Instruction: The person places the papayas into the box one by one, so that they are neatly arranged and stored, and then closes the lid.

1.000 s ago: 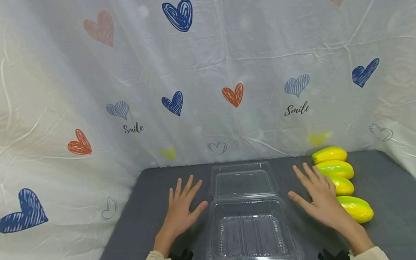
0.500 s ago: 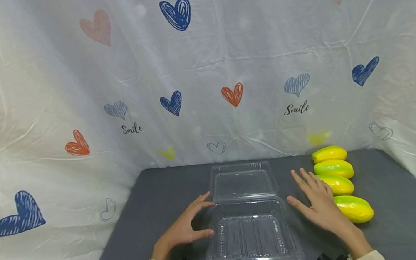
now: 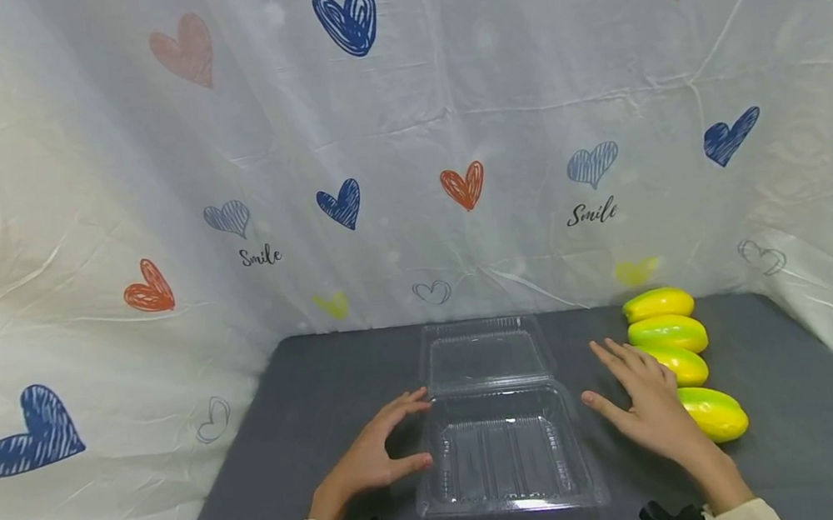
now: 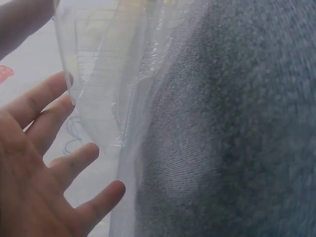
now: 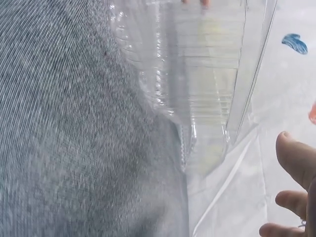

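A clear plastic clamshell container [image 3: 507,460] lies unfolded in the head view, its lid [image 3: 482,360] laid back toward the curtain. My left hand [image 3: 364,459] is at the container's left rim, thumb and fingers spread; fingertips reach the rim in the left wrist view, and firm contact is hard to tell. On the other side, my right hand [image 3: 651,406] hovers with spread fingers, thumb toward the container but apart from it. Several yellow-green oblong fruits [image 3: 716,414] lie in a column beside the right hand, which partly hides the nearer ones.
A dark grey cloth [image 3: 804,457] covers the table. Behind it hangs a white curtain [image 3: 511,142] printed with hearts and "Smile", which also closes off the sides.
My left hand has come right, from spread beside the container to its left rim. The container's near edge now sits slightly higher in view. The right hand has shifted only a little.
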`<state>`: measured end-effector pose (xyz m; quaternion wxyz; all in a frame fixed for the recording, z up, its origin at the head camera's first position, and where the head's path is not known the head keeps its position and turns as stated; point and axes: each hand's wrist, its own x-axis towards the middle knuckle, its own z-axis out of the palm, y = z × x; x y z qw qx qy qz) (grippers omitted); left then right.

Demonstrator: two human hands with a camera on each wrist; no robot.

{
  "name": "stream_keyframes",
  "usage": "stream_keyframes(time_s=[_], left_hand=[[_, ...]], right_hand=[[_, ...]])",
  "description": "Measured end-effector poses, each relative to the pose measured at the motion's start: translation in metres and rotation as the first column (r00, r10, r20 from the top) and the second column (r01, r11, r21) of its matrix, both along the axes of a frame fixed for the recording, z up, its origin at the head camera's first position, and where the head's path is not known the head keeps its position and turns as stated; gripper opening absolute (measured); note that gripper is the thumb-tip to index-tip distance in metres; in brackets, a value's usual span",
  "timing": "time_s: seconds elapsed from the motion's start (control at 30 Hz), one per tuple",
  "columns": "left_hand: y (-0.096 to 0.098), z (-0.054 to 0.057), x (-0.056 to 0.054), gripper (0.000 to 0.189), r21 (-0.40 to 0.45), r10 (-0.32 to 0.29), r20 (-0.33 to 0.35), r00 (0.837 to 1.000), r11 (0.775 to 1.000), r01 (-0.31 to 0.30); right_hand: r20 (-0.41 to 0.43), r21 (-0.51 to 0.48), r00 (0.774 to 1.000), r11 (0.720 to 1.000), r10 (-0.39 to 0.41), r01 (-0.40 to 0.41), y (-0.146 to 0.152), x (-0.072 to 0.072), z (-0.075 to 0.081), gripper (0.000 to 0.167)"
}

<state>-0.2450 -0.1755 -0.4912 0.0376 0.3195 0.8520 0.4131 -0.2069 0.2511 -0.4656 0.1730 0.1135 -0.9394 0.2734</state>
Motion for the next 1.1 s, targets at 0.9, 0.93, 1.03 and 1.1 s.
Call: stream_keyframes(time_s=[0.9,0.93,1.03,1.1], left_hand=[[0.007,-0.015,-0.006,0.062,0.116,0.063,-0.062,0.996,0.992,-0.055],[0.007,-0.016,-0.006,0.062,0.119,0.062,-0.059,0.996,0.991,-0.055],[0.007,-0.017,-0.006,0.062,0.125,0.052,-0.057,0.997,0.991,-0.045],[0.007,-0.017,-0.005,0.062,0.13,0.048,-0.045,0.998,0.991,-0.042]], right_hand=[[-0.104,0.01,0.984,0.989,-0.145,0.147,0.072,0.018,-0.006,0.053],[-0.102,0.009,0.984,0.989,-0.145,0.147,0.074,0.019,-0.006,0.052],[-0.088,0.005,0.985,0.989,-0.15,0.151,0.081,0.022,-0.007,0.048],[-0.071,0.002,0.986,0.988,-0.153,0.153,0.085,0.024,-0.007,0.045]])
